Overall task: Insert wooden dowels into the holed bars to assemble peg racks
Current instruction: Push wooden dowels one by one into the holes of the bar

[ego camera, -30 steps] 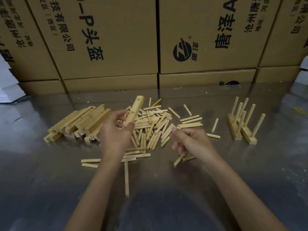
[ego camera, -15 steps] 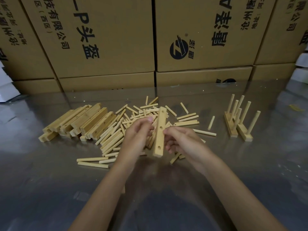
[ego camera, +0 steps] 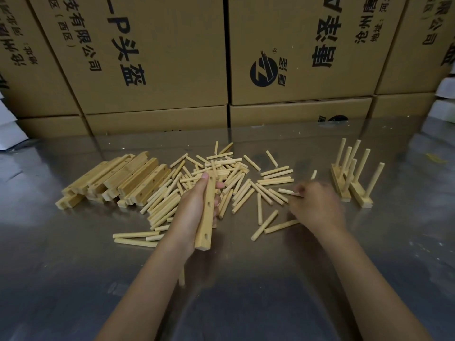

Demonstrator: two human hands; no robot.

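A shiny metal table (ego camera: 73, 279) carries everything here. At far left lies a stack of holed bars (ego camera: 115, 179), packed side by side. Just right of them, a loose heap of dowels (ego camera: 221, 173) sprawls across the middle, with strays nearer the front edge. Over on the right stand two finished peg racks (ego camera: 352, 183), pegs pointing up. Cardboard boxes (ego camera: 157, 70) line the far side.

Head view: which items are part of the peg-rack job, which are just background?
Job: held holed bar, left hand, right hand, loose dowels, spare bars, finished racks.
Background: cardboard boxes, white foam blocks.
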